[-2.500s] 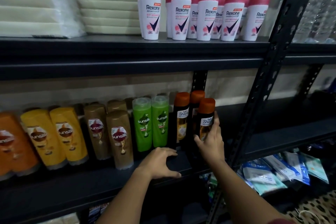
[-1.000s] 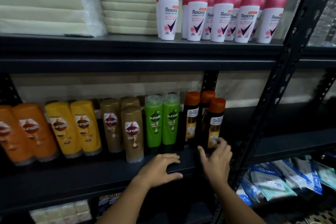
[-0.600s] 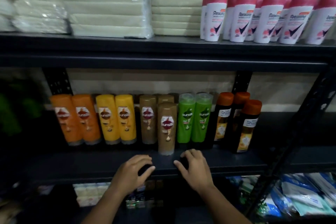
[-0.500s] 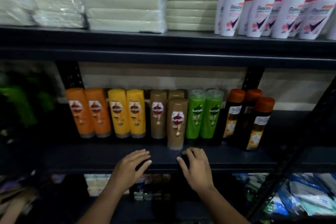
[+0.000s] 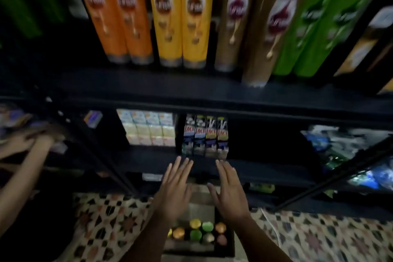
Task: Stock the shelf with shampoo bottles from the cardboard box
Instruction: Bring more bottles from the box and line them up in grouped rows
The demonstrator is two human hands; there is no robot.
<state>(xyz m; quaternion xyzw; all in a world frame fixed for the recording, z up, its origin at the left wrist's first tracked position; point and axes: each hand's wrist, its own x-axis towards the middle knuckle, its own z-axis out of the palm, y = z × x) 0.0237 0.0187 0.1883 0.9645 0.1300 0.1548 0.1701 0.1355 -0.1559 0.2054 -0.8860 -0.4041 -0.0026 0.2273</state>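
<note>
Both hands empty, left hand (image 5: 174,191) and right hand (image 5: 229,191) spread flat above the open cardboard box (image 5: 230,238) of coloured shampoo caps (image 5: 195,234) on the floor. Dim light: a hasty grab could fumble a bottle.

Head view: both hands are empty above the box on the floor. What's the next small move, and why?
Probably lower one hand, likely the right hand, into the cardboard box and close it on one bottle cap. Both it and the left hand are open, fingers spread, holding nothing, and the box below them shows upright bottles, caps facing up. The shelf above has bare space in front of its row.
</note>
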